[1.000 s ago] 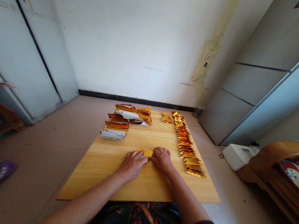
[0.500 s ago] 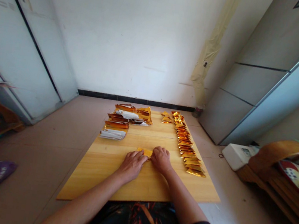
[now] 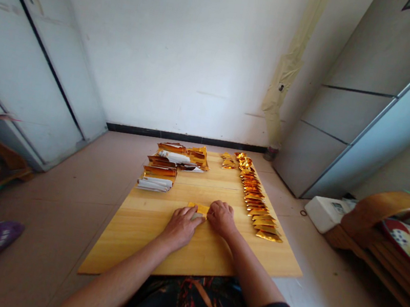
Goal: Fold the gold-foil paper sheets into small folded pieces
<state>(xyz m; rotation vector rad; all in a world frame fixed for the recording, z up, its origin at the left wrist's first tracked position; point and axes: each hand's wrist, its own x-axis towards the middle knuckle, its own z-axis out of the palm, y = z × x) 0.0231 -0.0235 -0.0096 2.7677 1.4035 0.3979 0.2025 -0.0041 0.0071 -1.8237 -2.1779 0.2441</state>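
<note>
The wooden board (image 3: 140, 216) spreads beneath both hands and runs out past them on every side; a knock to it could disturb everything it carries. Beyond the right hand (image 3: 220, 218), to its right, stands a long row of folded gold pieces (image 3: 255, 203), packed so closely that a stray forearm could probably topple several. Ahead and to the left of the left hand (image 3: 181, 225), the stacks of foil and white paper (image 3: 159, 172) look loose enough to slide if brushed. The left hand's fingers bend over the work, close together; the right hand's are curled at its right end; whether either truly pinches cannot be told. Well ahead of the right hand sits a small gold cluster (image 3: 228, 165). Smallest, the gold piece (image 3: 202, 208) lies between the hands, touching both; uneven pressure could skew or crease it.
</note>
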